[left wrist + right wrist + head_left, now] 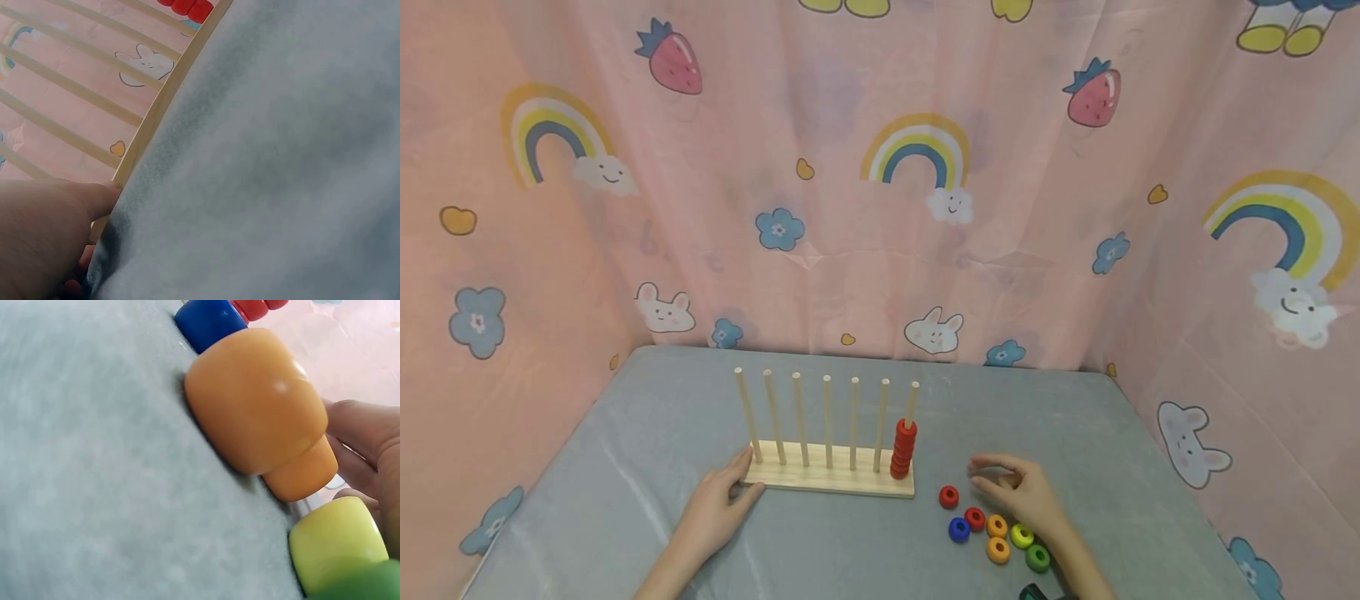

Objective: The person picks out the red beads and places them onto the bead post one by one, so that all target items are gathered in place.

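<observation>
A wooden counting stand (827,482) with several upright pegs stands on the table. Red rings (903,452) are stacked on its rightmost peg; the other pegs are bare. My left hand (711,510) grips the left end of the stand's base, thumb on the front edge (140,139). Right of the stand, my right hand (1021,493) hovers with loosely bent fingers, holding nothing. Near it lie two loose red rings (949,503), a blue ring (957,537), two orange rings (256,400), a yellow ring (337,544) and a green ring (362,584).
The grey cloth-covered table (587,500) reaches back to a pink patterned curtain (820,292), which also hangs along both sides. A small dark object (1033,592) shows at the bottom edge beside my right forearm.
</observation>
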